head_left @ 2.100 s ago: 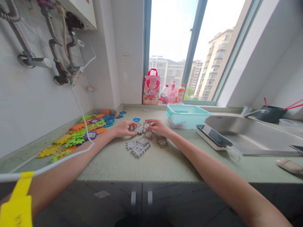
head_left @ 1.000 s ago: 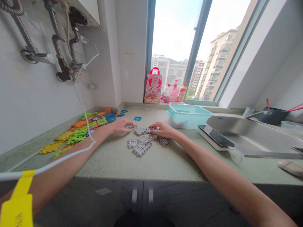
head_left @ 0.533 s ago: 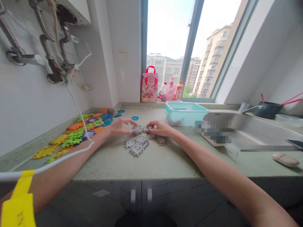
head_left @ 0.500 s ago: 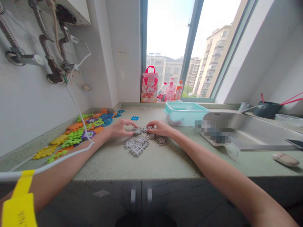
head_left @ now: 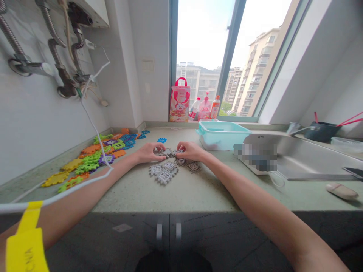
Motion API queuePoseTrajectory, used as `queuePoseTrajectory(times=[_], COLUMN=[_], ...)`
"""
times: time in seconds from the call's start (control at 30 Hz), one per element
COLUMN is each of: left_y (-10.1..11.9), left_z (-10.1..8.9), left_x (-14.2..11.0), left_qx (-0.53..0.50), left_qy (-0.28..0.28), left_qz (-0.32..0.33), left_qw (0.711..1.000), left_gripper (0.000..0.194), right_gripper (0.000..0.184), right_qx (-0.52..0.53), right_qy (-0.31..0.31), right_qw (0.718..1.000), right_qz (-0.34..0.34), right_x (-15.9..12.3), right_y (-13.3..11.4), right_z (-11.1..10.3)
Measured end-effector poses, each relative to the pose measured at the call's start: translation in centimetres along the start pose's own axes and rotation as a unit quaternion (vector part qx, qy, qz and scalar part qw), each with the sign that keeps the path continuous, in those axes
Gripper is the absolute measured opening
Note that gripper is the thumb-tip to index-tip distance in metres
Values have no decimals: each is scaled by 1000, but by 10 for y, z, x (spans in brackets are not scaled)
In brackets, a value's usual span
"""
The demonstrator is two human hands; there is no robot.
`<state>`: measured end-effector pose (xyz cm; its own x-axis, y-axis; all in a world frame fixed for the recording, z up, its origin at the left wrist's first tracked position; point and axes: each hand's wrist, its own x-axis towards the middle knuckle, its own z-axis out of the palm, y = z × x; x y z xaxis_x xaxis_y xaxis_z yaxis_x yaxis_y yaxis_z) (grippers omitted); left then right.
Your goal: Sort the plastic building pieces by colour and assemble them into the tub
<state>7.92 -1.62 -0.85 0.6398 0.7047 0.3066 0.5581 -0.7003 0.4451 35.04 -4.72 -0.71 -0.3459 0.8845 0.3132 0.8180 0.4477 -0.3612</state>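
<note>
Several grey interlocking plastic tiles with notched edges and window-like grids lie on the counter in front of me. My left hand (head_left: pixel 151 152) pinches the left end of a short row of tiles (head_left: pixel 169 152), thumb in front and fingers behind. At the row's right end my right hand (head_left: pixel 189 151) is closed on another grey tile (head_left: pixel 179 152), partly hidden by its fingers. Nearer to me lies a cluster of joined light grey tiles (head_left: pixel 165 176). A darker grey tile (head_left: pixel 193 167) rests below my right hand.
Colourful notched tiles (head_left: pixel 90 158) are heaped along the left wall. A blue tile (head_left: pixel 162 140) lies behind my left hand. A turquoise tub (head_left: pixel 224 136) stands at the back right, beside the steel sink (head_left: pixel 303 158). A white cable (head_left: pixel 85 194) crosses over my left forearm.
My left hand has shifted slightly right with its tile, closer to the tile at my right hand. The right hand has stayed nearly in place.
</note>
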Motion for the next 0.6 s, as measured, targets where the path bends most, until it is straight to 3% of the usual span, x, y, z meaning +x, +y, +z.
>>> queuePoseTrajectory(times=[0.2,0.5,0.6], left_y=[-2,-1,-2], left_z=[3,1,4], left_x=[-1,0,1], left_qx=[5,-4,-12], left_qy=[23,4,10], left_qz=[-2,38,16], left_qw=[1000,999,1000], left_gripper=[51,46,52], right_gripper=[30,19,25], right_qx=[118,66,100], right_qy=[3,191,209], right_qw=[993,979,971], right_qz=[24,-36,-55], right_x=[1,4,5], right_y=[15,-2,-8], right_z=[4,-4,1])
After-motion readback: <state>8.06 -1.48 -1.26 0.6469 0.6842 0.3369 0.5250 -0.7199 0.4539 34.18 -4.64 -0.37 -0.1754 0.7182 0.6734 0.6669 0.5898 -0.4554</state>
